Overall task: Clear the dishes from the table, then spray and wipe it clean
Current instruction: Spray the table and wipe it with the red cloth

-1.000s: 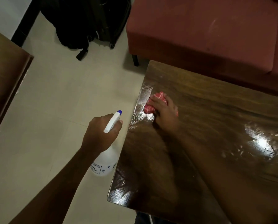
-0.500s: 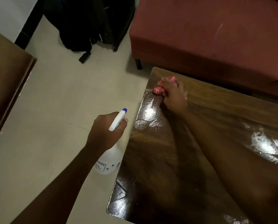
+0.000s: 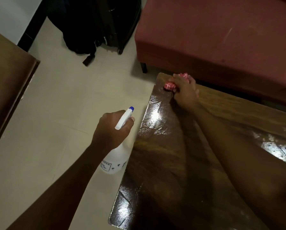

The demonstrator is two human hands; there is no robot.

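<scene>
— So, how many hands are busy?
— Two. The left hand (image 3: 111, 128) is curled round the neck of one spray bottle (image 3: 115, 161), held above the floor (image 3: 64, 105) at centre frame, just beside the left edge of the surface (image 3: 172, 163).
— And the right hand?
— The right hand (image 3: 184, 92) has its fingers bent over one pink cloth (image 3: 169, 85), pressing it on the surface's far corner, upper middle of the frame.
— Anything else?
— One red sofa (image 3: 222, 39) at upper right, and one black backpack (image 3: 79, 30) beside one black suitcase (image 3: 120, 22) at the top. Two wet, shiny patches show on the surface, one along its left edge and one at right.
</scene>
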